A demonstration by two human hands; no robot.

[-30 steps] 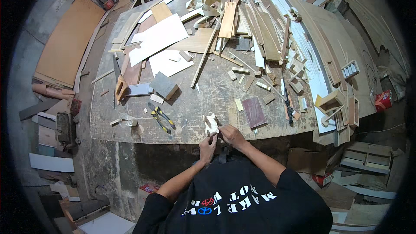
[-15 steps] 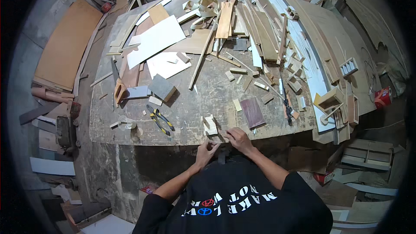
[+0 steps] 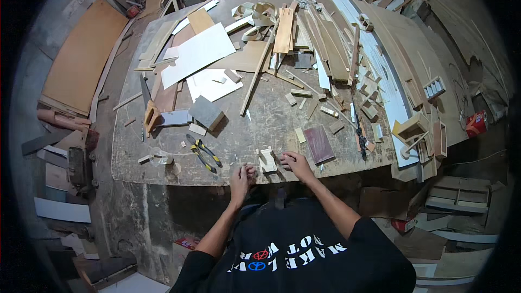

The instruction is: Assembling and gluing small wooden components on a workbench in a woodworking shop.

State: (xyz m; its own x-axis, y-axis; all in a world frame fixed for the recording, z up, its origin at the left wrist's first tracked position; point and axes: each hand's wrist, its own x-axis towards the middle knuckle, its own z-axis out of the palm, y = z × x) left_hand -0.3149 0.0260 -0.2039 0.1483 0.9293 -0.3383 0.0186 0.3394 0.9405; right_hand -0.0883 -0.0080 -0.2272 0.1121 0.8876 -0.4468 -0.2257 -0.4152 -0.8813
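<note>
Landmark: the small pale wooden frame (image 3: 267, 161), standing on the workbench (image 3: 233, 140) close to its near edge, apparently sited there so that both hands can reach it without stretching.

Left hand: positioned at the near left of the frame (image 3: 242, 177), apart from it; fingers bent. Whether they pinch something small cannot be told from this view.

Right hand: positioned just right of the frame (image 3: 297, 165), with thumb and forefinger directed toward it. The fingertips lie close together; whether they press on each other or on a small part cannot be determined.

Hand spacing: one hand to each side of the frame, an arrangement that seems to give access from both flanks and leaves its top uncovered.

Frame support: the bench appears to carry the weight, as neither hand visibly grips it.

Pliers: left of the frame (image 3: 204, 155), legs splayed, lying flat within probable reach of the left hand.

Dark reddish board: right of the frame (image 3: 319, 145), lying flat, beyond the right hand.

Pale block: beyond and right of the frame (image 3: 300, 135), beside the board.

Handsaw: well left of and beyond the frame (image 3: 151, 115), likely parked outside the hands' working space.
</note>
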